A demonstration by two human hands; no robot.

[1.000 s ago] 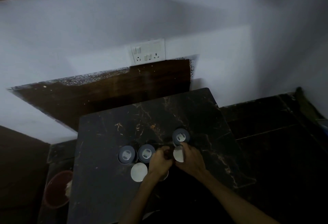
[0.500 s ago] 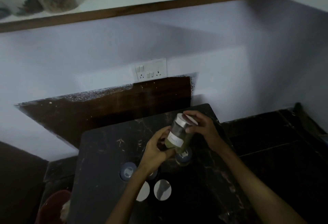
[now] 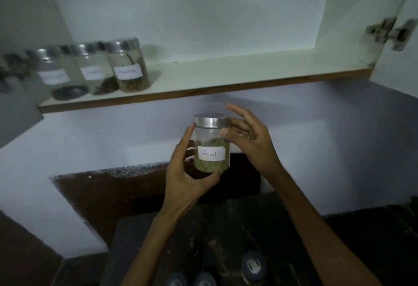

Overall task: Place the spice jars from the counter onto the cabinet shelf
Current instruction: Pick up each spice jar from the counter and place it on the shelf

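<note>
A clear glass jar [image 3: 211,143] with a metal lid and a white label reading "Fennel" is held upright in the air, a little below the white cabinet shelf [image 3: 226,75]. My left hand [image 3: 187,172] wraps its lower body from the left and underneath. My right hand [image 3: 251,141] touches the jar's upper right side near the lid, with its fingers spread. Three labelled spice jars [image 3: 127,66] stand in a row at the shelf's left end. On the dark marble counter [image 3: 158,240] below, three jar lids [image 3: 253,265] show near the bottom edge.
An open cabinet door with a metal hinge [image 3: 391,33] stands at the right of the shelf. Another door panel [image 3: 18,82] hangs at the left. The shelf to the right of the three jars is bare white board. A white wall runs behind the counter.
Both hands have lifted the Fennel jar from just above the counter up toward the shelf and turned it upright. My view has tilted upward, bringing the cabinet interior into sight.
</note>
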